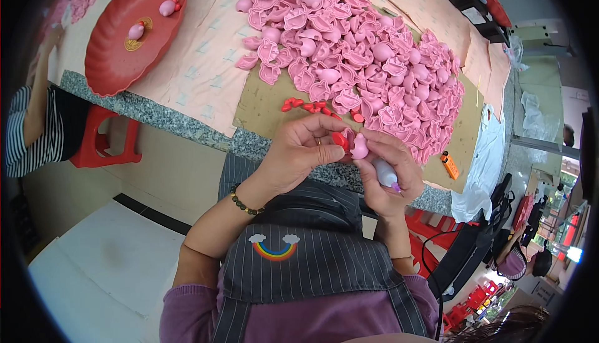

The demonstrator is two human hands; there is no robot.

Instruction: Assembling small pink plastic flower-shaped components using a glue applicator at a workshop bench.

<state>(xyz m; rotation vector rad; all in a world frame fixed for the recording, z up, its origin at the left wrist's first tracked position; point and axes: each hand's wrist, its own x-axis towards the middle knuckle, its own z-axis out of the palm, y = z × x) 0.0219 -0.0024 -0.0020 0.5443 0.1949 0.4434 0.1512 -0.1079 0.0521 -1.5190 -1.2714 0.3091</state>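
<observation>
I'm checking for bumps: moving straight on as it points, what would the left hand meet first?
Probably the pink piece in the right hand, beyond the red piece the left hand holds; depth is unclear.

Left fingers [317,123] and right fingers [388,148] curl close together; forearms [215,234] angle inward.

Small red piece [340,141], beside rounded pink piece [360,149]; whitish bottle [384,172], purple-tipped, tilted; all held

Speckled grey stone table [168,116], as I see it from here, edge bowed by the lens. Red plastic stool [98,120] by its left stretch. Pale flat panel [103,262] lower left; I can't tell its kind. Far right: red seats [479,295], a bright white light [574,254].
</observation>
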